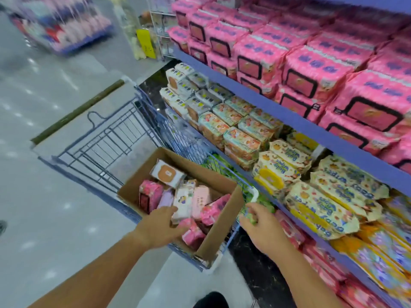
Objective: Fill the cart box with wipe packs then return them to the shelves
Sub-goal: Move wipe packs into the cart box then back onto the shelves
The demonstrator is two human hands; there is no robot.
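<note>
Hands first: what are they on?

Low in the frame, the left hand (160,227) reaches into the cardboard box (219,232) and grips the near end of a white pack (183,202) standing among pink packs (149,194). The right hand (264,227), lower centre-right, curls its fingers at a green pack (251,218) beside the box's wall. Through the blur I cannot tell whether it holds it.

What could go wrong?

The packs in the box lean loosely on each other, so lifting the white one may topple its neighbours. The box sits at the near end of the cart (106,134), its corner seemingly at the rim, so a tug could tip it. And the shelves (289,116) on the right carry many lookalike packs, so one might land in the wrong row.

What can't you make out?

The box's bottom, the left fingertips under the pack, the low shelf behind the cart, every label, and the smeared display (62,23) upper left.
</note>
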